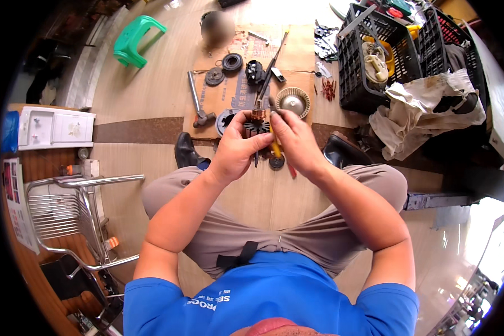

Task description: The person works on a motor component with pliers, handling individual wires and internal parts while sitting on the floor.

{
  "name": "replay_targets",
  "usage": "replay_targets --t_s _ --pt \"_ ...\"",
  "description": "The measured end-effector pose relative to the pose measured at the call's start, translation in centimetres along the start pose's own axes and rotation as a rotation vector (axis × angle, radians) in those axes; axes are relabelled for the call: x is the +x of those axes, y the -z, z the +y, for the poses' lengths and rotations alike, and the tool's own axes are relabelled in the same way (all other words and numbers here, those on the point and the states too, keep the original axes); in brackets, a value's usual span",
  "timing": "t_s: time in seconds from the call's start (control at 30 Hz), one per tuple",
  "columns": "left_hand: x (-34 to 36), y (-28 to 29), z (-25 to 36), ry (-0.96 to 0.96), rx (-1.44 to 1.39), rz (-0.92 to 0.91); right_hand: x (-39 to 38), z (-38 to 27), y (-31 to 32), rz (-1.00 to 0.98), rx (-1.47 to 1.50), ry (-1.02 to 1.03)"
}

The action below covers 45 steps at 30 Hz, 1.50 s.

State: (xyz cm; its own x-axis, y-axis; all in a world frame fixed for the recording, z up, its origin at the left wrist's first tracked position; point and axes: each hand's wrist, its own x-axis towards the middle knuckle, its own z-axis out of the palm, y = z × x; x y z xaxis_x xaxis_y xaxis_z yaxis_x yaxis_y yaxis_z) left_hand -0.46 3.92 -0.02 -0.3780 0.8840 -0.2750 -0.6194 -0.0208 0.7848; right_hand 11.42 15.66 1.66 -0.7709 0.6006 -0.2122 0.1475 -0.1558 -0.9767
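Note:
Between my hands, above the near edge of the cardboard, is a motor armature (257,127) with a dark slotted core and copper windings at its upper end. My left hand (233,147) is closed around its left side, thumb across the front. My right hand (298,140) is closed on a slim tool with a yellow handle (276,148), held against the armature's right side. The tool's working end is too small to make out. Just beyond the armature lie a long dark rod-like tool (270,71) and a black motor part (255,72). A grey ring-shaped housing (224,120) sits partly behind my left hand.
On the cardboard (302,47) lie a hammer (205,119), a black ring (232,61), a dark disc (214,77) and a fan wheel (293,103). Copper wire scraps (329,89) and black crates (350,73) are right; a green stool (135,42) and metal chair (67,204) left.

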Motion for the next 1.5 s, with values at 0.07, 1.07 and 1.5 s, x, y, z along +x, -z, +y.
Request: replay_targets --t_s 0.07,1.07,1.5 --pt "0.2 0.3 -0.4 -0.007 0.043 -0.022 0.3 -0.6 0.2 -0.173 0.152 -0.173" --pt "0.1 1.0 0.8 0.001 -0.095 0.254 1.5 -0.5 1.0 -0.132 -1.117 0.566" --pt "0.5 1.1 0.1 -0.039 0.032 0.323 1.0 -0.2 0.1 -0.133 -1.063 0.489"
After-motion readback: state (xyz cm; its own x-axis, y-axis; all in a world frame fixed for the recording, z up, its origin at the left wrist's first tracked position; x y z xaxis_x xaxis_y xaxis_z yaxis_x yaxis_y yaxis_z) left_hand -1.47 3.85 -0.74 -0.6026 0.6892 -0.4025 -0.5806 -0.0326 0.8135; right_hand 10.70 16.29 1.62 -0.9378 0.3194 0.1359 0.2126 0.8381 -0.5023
